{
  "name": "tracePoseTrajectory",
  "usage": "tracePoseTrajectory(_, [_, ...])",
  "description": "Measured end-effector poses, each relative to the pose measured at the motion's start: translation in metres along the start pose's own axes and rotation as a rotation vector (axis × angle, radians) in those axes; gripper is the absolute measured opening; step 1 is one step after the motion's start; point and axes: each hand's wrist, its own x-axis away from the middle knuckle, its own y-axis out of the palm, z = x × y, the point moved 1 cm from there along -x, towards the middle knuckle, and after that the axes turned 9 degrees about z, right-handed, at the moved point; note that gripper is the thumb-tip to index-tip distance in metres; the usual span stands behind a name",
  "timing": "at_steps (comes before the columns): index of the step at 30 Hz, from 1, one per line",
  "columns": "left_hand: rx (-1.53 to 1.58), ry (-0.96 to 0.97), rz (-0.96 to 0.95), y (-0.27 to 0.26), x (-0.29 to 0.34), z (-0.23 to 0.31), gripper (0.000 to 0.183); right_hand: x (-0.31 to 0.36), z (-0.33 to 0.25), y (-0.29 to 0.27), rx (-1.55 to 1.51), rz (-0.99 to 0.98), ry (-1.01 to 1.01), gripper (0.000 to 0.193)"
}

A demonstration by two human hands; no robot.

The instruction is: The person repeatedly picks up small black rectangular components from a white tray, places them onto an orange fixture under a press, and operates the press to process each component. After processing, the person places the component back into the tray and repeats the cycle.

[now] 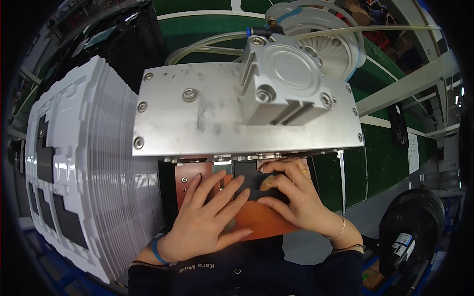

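My left hand (210,212) lies with fingers spread over the left part of an orange plate (266,219), its fingertips reaching a flat dark grey piece (245,172). My right hand (298,197) is curled at the right edge of that grey piece, thumb and bent fingers against it. A yellowish cover (268,183) sits on one right fingertip. Just beyond the hands stands a silver metal press housing (212,118), topped by a square pneumatic cylinder (289,74). The far end of the grey piece is hidden under the housing.
A tall stack of white plastic trays (94,172) with dark rectangular pieces stands close at left. Clear air tubes (207,44) and a white reel (335,47) lie behind the press on the green bench (350,172). A black fan (412,227) is at lower right.
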Motion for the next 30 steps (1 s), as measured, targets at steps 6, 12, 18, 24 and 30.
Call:
tracePoseTrajectory(6, [0.070,0.049,0.178,0.000,0.001,0.002,0.063,-0.001,-0.005,-0.010,-0.237,-0.014,0.164,0.031])
tracePoseTrajectory(12, [0.410,-0.077,0.504,-0.009,0.017,0.022,0.057,0.020,-0.024,-0.021,-0.730,0.029,0.467,0.030])
tracePoseTrajectory(18, [0.505,0.053,0.715,-0.065,0.081,0.052,0.034,-0.003,-0.098,-0.033,-0.817,-0.056,-0.075,0.048])
tracePoseTrajectory(24, [-0.009,-0.282,1.385,-0.218,0.121,0.013,0.042,-0.114,-0.154,0.014,-0.438,0.112,-0.414,0.027])
tracePoseTrajectory(30, [0.084,-0.805,0.979,-0.327,0.150,-0.168,0.051,-0.198,-0.194,0.115,-0.221,0.192,-0.589,0.038])
